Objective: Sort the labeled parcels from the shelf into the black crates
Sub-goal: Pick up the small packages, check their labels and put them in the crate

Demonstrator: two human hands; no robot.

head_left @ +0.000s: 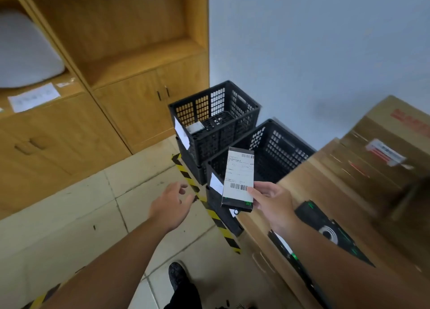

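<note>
the person's right hand pinches a small dark box parcel by its lower right corner, thumb on the white barcode label and fingers behind. the parcel stands nearly upright in the air, in front of the near black crate and over that crate's front rim, touching nothing but the hand.

the left hand hangs above the tiled floor holding nothing, palm down, fingers loosely curled and apart. it sits just left of the parcel, not touching it.

the far black crate is stacked on another crate and stands just beside the near one, towards the wooden shelf. each crate has a white paper tag on its front. something small and pale lies at the bottom of the far crate; i cannot tell what it is.

on the shelf's left compartment a white padded parcel rests next to a paper sheet. a strip of yellow-and-black tape runs across the floor past the crates. cardboard boxes are piled on the right, beside the near crate.
</note>
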